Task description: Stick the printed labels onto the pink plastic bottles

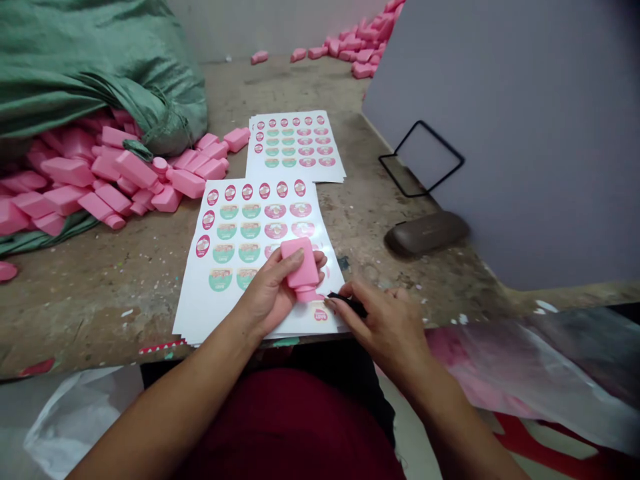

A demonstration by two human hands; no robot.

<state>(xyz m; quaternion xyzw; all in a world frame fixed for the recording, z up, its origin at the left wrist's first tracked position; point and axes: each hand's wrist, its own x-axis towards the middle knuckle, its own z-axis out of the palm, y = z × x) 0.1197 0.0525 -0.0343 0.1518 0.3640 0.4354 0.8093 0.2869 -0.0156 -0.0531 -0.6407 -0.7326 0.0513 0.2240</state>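
Note:
My left hand (270, 293) is closed round a small pink bottle (303, 270), the thumb pressed on its flat face and the neck pointing toward me. In my right hand (387, 323) a slim black tool (353, 305) is pinched; its exact kind is hard to make out. The tool's tip is close to the bottle's neck, over a stack of printed sticker sheets (193, 312). Rows of red oval, green and pink labels cover the top sheet. One pink label (321, 314) shows below the bottle; others are hidden behind my hand.
A second pile of sticker sheets (295, 175) lies farther back. Many pink bottles (113, 170) spill from a green sack (95, 60) at left; more bottles (367, 43) are heaped at the back. A brown case (427, 233) and black wire frame (423, 160) are beside a grey panel (525, 133).

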